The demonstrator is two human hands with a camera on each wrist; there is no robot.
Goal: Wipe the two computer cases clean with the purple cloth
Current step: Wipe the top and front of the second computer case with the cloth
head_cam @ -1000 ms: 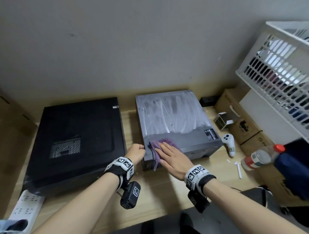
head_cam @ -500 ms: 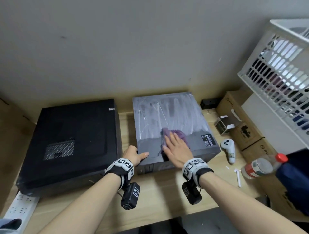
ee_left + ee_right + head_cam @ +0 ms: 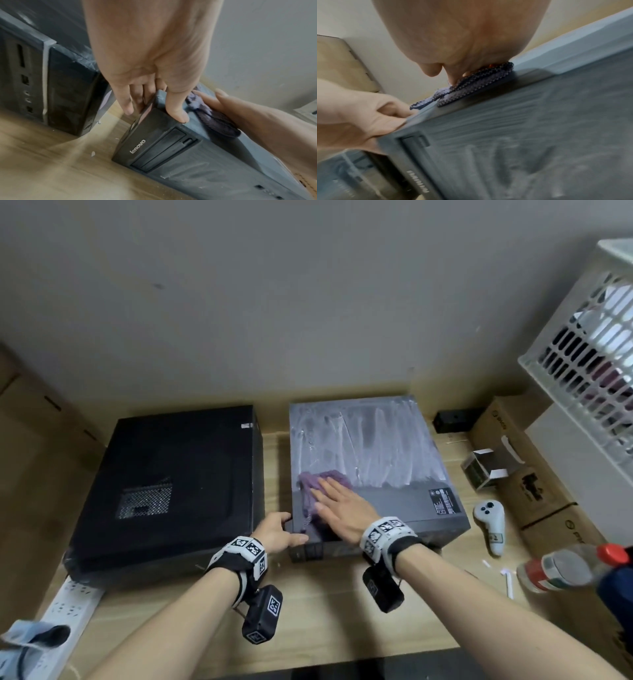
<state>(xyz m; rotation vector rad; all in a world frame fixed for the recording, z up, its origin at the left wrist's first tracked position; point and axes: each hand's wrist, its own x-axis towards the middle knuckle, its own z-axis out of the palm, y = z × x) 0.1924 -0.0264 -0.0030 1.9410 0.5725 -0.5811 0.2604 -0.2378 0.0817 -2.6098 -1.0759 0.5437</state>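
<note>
A grey computer case (image 3: pixel 370 453) lies flat on the wooden desk (image 3: pixel 325 614); its back part is streaked with pale dust and its front strip looks darker. My right hand (image 3: pixel 342 510) presses the purple cloth (image 3: pixel 313 482) flat against the case's left side, fingers straight. My left hand (image 3: pixel 277 534) grips the case's front-left corner (image 3: pixel 159 119), thumb on top and fingers down the side. A black computer case (image 3: pixel 171 484) lies to the left, with no hand on it. In the right wrist view the folded cloth (image 3: pixel 471 86) sits under my fingers.
A white power strip (image 3: pixel 65 607) lies at the front left. Right of the grey case are a white controller (image 3: pixel 489 522), a small open box (image 3: pixel 483 470), cardboard boxes (image 3: pixel 534 494), a red-capped bottle (image 3: pixel 568 568) and a white basket (image 3: pixel 589 364). The wall stands close behind.
My right hand slid the cloth from the case's front edge back to the dusty part, then toward the left edge. My left hand stayed at the front-left corner, its thumb now stretched out.
</note>
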